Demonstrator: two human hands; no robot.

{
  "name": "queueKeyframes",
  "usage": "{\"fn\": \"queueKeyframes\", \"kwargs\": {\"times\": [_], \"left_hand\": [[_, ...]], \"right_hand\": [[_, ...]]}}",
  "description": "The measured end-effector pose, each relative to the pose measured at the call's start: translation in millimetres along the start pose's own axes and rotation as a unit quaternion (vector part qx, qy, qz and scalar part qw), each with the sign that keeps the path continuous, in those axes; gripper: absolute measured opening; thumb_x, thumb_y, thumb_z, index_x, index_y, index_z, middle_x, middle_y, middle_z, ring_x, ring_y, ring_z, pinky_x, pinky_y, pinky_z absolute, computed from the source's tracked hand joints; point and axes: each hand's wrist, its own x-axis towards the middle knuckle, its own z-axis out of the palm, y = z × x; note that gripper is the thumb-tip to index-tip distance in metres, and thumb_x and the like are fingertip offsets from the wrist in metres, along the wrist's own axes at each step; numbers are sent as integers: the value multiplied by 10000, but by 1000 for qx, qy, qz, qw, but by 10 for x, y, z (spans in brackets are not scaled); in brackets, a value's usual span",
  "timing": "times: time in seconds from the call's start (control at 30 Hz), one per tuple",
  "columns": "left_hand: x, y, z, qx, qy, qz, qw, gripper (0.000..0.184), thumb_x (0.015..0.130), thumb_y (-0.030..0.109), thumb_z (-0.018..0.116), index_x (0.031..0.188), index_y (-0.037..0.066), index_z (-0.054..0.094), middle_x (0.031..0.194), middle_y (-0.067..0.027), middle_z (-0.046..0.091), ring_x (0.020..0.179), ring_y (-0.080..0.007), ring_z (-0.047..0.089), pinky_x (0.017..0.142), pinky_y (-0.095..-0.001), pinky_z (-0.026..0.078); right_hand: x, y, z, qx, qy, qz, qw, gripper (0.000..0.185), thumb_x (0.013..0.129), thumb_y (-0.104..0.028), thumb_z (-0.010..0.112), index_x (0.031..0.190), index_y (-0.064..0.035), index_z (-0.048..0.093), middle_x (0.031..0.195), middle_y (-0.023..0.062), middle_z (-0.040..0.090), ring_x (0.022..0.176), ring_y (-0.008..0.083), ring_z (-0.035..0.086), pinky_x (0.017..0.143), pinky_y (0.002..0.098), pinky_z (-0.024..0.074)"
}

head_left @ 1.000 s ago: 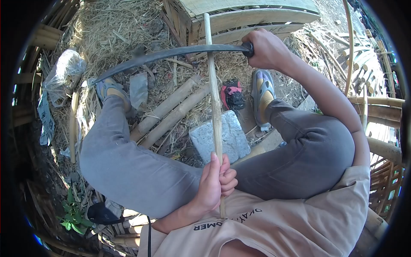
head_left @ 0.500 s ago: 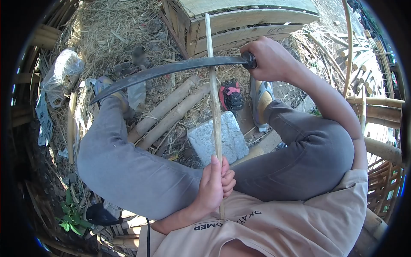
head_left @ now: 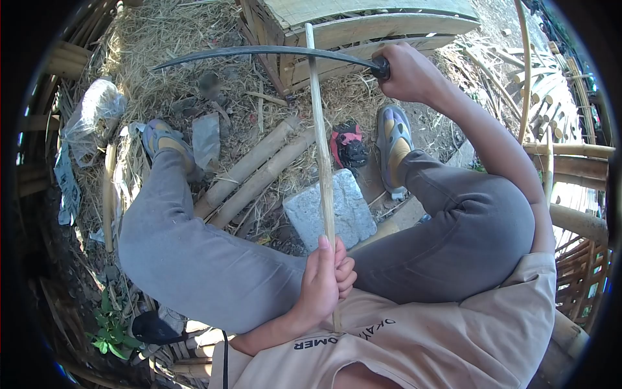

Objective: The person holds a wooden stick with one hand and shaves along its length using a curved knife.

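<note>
A pale, thin wooden stick (head_left: pixel 324 162) runs upright through the middle of the view, its lower end against my shirt. Low on it, my left hand (head_left: pixel 327 275) is closed around the stick, thumb pointing up. My right hand (head_left: pixel 408 72), at the upper right, grips the dark handle of a long curved blade (head_left: pixel 246 51). The blade points left and crosses the stick near its upper end. Whether the two touch I cannot tell.
A slatted wooden crate (head_left: pixel 382 32) stands beyond the stick. Between my legs are a pale stone block (head_left: pixel 330 211), two bamboo poles (head_left: pixel 249 165) and a red and black object (head_left: pixel 349 145). Straw, a plastic bag (head_left: pixel 97 113) and cut bamboo pieces (head_left: pixel 547 107) lie around.
The blade and my right hand first came toward me along the stick, then moved back up and away. My left hand has kept its hold low on the stick.
</note>
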Motion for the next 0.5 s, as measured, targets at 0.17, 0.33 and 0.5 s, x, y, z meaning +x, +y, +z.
{"fn": "queueKeyframes", "kwargs": {"times": [0.17,0.33,0.5], "left_hand": [[19,-29,-4,1,5,5,1000,494,1083,582,257,821,170,334,602,80,234,488,-26,164,419,-228,120],[40,-50,6,8,17,11,1000,492,1085,577,253,822,169,334,603,81,235,488,-24,165,419,-228,119],[59,-22,22,6,17,12,1000,490,1083,582,254,821,175,330,605,83,234,489,-22,164,422,-227,114]], "right_hand": [[-79,-291,-163,23,-106,-18,994,207,671,-39,618,833,56,705,675,237,627,717,404,667,700,480,533],[-40,-351,-102,-18,-63,-18,998,217,633,-39,625,816,42,708,686,238,630,740,418,660,704,485,529],[64,-282,-39,-23,-75,10,997,274,627,-79,676,880,15,725,785,232,685,800,409,691,756,469,562]]}}
